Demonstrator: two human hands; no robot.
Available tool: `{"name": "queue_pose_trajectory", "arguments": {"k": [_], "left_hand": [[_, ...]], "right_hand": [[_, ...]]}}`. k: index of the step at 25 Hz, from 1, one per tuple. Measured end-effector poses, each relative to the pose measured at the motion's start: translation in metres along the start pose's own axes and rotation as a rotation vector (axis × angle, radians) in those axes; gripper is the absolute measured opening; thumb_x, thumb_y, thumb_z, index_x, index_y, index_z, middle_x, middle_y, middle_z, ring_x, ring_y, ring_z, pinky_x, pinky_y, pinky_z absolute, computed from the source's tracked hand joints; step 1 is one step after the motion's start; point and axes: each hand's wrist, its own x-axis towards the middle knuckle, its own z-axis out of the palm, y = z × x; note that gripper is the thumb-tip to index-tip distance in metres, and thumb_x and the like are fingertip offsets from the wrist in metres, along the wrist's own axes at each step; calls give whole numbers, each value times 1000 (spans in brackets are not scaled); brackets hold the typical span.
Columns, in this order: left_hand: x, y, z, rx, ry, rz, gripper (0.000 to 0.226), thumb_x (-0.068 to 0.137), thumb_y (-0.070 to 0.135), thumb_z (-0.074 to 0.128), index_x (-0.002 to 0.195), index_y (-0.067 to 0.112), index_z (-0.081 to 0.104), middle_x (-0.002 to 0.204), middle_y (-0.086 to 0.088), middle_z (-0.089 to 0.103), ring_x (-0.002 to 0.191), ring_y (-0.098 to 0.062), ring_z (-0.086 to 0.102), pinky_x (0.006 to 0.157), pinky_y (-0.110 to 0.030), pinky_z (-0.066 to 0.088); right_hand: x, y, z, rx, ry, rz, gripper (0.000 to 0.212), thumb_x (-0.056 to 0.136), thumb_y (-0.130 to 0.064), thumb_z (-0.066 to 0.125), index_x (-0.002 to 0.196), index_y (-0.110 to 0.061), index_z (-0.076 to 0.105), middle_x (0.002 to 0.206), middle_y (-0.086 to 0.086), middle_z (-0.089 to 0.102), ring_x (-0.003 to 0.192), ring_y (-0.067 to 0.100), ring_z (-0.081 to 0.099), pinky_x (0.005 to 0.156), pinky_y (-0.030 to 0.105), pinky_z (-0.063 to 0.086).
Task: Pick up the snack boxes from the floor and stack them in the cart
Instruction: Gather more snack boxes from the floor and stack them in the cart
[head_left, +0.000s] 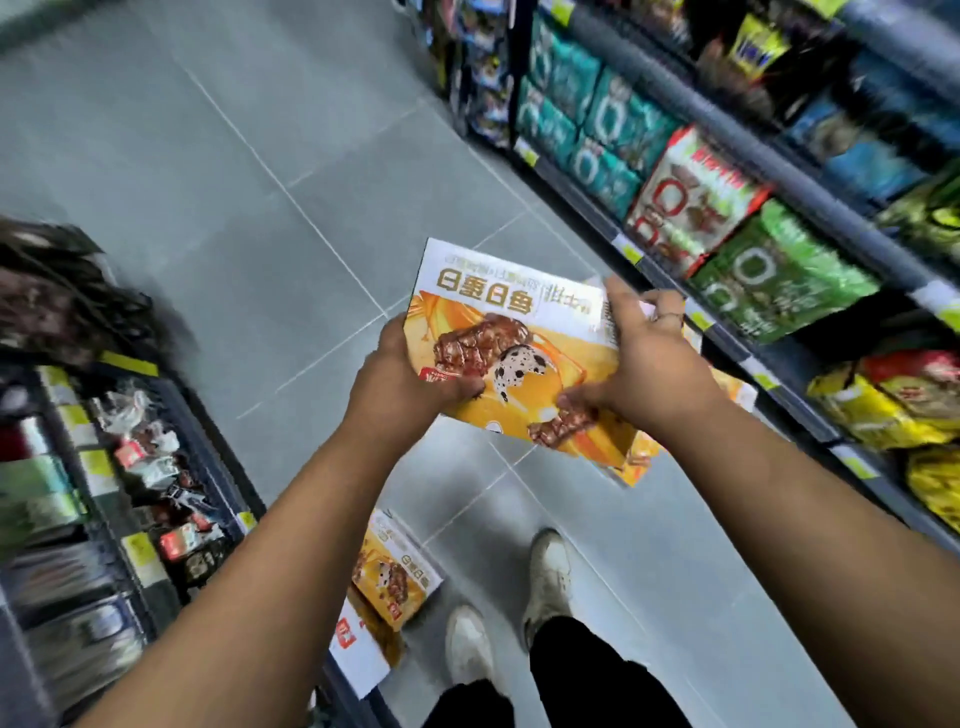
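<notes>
Two snack boxes (395, 582) lay on the floor (208, 182) below the held box (519, 338). The left hand (410, 384) gripped its left edge, the right hand (644, 364) its right edge, with another box (636, 465) just beneath it. Stocked shelves (810, 171) stood beyond it to the right.

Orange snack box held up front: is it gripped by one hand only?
No, the left hand and the right hand both grip the orange snack box, one on each side.
</notes>
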Motion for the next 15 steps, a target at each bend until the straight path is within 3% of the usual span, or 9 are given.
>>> {"name": "queue_pose_trajectory", "arguments": {"k": [6, 10, 15], "left_hand": [[-68, 121, 5, 0, -76, 238, 95, 46, 49, 86, 129, 33, 44, 115, 9, 65, 105, -17, 63, 94, -41, 51], [-114, 185, 29, -2, -182, 361, 83, 58, 36, 91, 126, 29, 44, 106, 11, 67, 98, -15, 65, 88, -35, 53], [-179, 267, 91, 59, -333, 535, 84, 58, 39, 90, 127, 26, 44, 109, 7, 67, 98, -18, 65, 91, -43, 53]], "right_hand": [[-101, 17, -120, 12, 274, 39, 129, 47, -50, 91, 148, -21, 17, 147, 12, 15, 122, 42, 46, 101, 47, 43], [-177, 45, -179, 15, 388, 120, 125, 49, -54, 89, 147, -21, 18, 149, 9, 13, 122, 40, 47, 100, 46, 44], [-270, 108, -240, 26, 507, 297, 127, 50, -57, 87, 148, -23, 13, 150, 6, 11, 126, 39, 44, 101, 46, 43]]}}
